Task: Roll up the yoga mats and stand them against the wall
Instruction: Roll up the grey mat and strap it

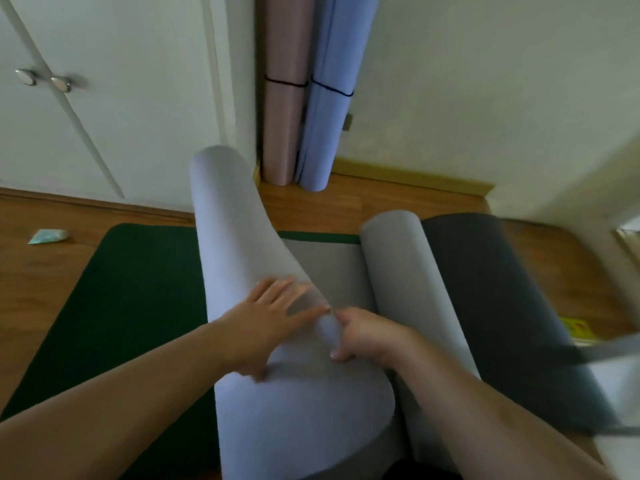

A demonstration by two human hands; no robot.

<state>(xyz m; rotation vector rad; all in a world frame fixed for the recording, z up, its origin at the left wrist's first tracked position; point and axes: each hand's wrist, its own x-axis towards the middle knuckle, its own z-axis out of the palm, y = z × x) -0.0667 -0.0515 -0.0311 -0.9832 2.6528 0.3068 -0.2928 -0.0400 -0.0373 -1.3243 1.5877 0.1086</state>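
Against the wall [485,81] stand pink [284,109] and blue rolled mats [329,109].

Two rolled mats [304,98] stand in the corner behind the half-rolled mat [242,258] lying on a flat mat [138,289].

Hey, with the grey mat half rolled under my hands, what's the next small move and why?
Probably push the grey roll a little further right: flat grey mat still lies unrolled beside it. The left hand rests spread on the roll, and the right hand pinches its edge, so both are placed to roll.
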